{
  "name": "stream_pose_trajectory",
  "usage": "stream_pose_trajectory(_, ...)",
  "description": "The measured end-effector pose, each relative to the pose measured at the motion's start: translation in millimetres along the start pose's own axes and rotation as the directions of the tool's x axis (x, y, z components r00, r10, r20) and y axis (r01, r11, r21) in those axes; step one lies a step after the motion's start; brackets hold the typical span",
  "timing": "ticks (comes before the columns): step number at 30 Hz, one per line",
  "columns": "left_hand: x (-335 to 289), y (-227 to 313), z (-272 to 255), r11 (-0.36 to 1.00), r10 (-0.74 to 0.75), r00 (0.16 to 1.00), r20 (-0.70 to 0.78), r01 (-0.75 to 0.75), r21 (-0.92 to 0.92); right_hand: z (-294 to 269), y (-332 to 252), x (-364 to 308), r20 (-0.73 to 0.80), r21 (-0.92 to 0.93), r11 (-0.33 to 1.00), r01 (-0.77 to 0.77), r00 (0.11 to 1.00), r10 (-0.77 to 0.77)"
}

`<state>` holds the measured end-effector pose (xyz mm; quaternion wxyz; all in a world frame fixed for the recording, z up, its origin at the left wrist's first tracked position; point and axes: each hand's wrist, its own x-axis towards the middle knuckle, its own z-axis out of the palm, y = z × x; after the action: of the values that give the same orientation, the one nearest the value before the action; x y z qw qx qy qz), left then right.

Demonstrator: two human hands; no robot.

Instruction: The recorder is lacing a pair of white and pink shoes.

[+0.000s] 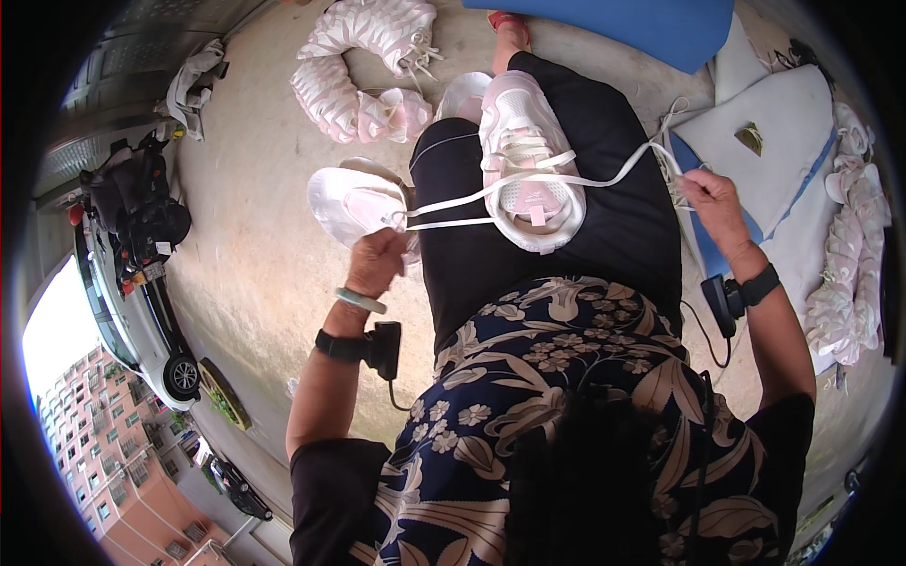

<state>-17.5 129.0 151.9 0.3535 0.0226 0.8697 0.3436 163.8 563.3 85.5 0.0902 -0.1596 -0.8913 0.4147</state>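
Observation:
A white and pale pink sneaker (514, 102) rests on my lap, toe pointing away from me and heel toward my body. A long white shoelace (451, 203) passes through its eyelets, and both loose lengths stretch sideways over the shoe opening. My left hand (377, 259) is closed around the lace out to the left. On the other side, my right hand (714, 203) pinches the opposite length, which sags in a curve toward the shoe. Close to my left hand lies a white and pink shoe piece (354, 203), partly behind my knee.
A curved row of nested shoe uppers (330, 94) lies on the concrete floor ahead. Another pale shoe piece (464, 94) shows behind my knee. At right are white and blue sheets (769, 113) and more stacked uppers (840, 283). A blue panel (623, 24) stands at the top.

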Motion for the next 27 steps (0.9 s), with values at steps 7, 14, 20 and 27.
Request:
stream_pose_trajectory(7,13,63,49,0.916,-0.022,0.906,0.423,0.188,-0.355,42,-96,10,0.751,0.484,0.455,-0.748,0.622,0.222)
stream_pose_trajectory(14,39,70,66,0.845,0.069,0.943,0.327,0.119,-0.521,74,-99,31,0.606,0.555,0.561,-0.614,0.761,0.232)
stream_pose_trajectory(20,39,65,70,0.785,0.142,0.968,0.209,0.018,-0.619,80,-99,37,0.452,0.745,0.4,-0.533,0.845,0.285)
stream_pose_trajectory(27,20,64,72,0.858,0.261,0.963,0.062,-0.202,-0.472,81,-97,33,0.448,0.731,0.457,-0.507,0.862,0.239)
